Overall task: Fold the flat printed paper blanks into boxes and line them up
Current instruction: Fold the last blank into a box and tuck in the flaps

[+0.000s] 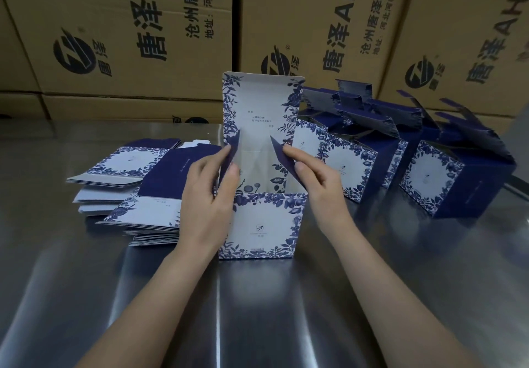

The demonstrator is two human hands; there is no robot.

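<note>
I see the box [263, 224] upright on the counter [257, 310] right in front of me. It is white with blue leaf print, and its lid [262, 104] is raised straight up (printed inside too). My left hand [207, 195] pinches the dark blue left flap [233, 145] between curled fingers [221, 152] and thumb. My right hand [317, 187] pinches the right flap [279, 150] likewise. Flat blanks [128, 173] lie stacked to the left, and folded boxes [357, 161] stand to the right.

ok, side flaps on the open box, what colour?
Plain dark navy side flaps; head view.
</note>
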